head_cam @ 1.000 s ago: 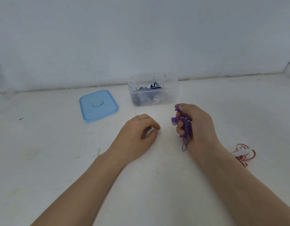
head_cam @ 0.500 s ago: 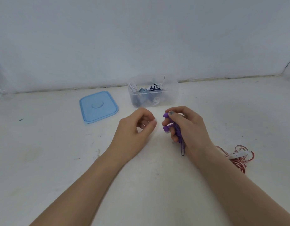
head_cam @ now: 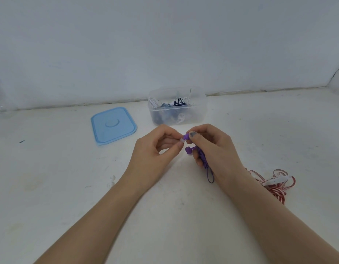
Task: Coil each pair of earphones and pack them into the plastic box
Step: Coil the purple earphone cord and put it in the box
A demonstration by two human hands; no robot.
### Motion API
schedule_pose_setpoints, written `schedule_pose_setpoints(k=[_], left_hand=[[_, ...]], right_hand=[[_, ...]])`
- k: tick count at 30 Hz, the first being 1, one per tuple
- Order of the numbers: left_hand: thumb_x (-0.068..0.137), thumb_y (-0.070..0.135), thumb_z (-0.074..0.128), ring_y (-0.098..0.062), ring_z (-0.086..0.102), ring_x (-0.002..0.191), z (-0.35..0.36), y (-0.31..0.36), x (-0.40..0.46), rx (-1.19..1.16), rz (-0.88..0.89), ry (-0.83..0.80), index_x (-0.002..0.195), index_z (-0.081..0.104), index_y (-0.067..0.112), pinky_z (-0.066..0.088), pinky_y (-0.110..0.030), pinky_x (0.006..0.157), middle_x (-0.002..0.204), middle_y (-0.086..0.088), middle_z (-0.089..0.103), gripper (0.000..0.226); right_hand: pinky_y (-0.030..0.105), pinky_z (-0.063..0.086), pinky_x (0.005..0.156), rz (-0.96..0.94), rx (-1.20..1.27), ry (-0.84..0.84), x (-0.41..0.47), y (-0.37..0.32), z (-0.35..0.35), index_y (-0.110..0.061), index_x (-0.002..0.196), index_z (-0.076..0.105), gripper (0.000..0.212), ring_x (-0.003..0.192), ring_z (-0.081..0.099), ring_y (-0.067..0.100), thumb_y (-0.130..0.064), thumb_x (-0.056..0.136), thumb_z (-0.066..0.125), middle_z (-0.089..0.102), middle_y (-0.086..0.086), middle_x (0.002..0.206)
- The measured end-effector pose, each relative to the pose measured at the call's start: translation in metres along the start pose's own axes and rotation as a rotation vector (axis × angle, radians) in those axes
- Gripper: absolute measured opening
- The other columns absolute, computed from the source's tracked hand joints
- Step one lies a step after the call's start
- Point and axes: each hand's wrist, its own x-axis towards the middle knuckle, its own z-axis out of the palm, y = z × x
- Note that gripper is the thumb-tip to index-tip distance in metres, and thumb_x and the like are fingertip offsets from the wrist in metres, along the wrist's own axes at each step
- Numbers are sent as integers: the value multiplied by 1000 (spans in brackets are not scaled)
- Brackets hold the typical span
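The left hand (head_cam: 155, 147), idle on the table a second ago, has come across to pinch an earbud of the purple earphones (head_cam: 200, 156) coiled in the right hand's (head_cam: 216, 151) clamped fingers, suggesting final tidying before the box (head_cam: 199, 113) just beyond.

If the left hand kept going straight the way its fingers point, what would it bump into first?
Almost at once the purple earphones held in the right hand: the left hand points right, its fingertips already at the upper earbud's pale tip.
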Motion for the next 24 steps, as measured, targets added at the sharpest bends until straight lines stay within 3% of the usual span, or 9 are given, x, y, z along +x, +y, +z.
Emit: schedule_pose_setpoints(k=[8,20,24], left_hand=[[90,-1,73,-18,76,91,-1,-1,0,-3,0,-12,99,70,7,59,-30,89,96,-2,77,12],[90,1,73,-20,75,90,-4,0,2,-11,27,-45,103,75,10,57,-27,87,96,0,78,16],[89,0,74,-25,76,91,-6,1,1,-107,15,-67,100,75,8,57,-31,90,95,-4,79,14]], right_hand=[[24,39,42,-24,-26,5,0,2,-1,-7,91,70,12,48,50,14,-10,97,60,69,10,76],[27,37,44,8,8,-55,0,-2,-5,-5,91,68,9,49,47,18,-11,96,63,63,6,64],[28,32,45,67,72,-125,0,-6,-9,-7,81,67,16,49,49,18,-10,95,63,60,11,67]])
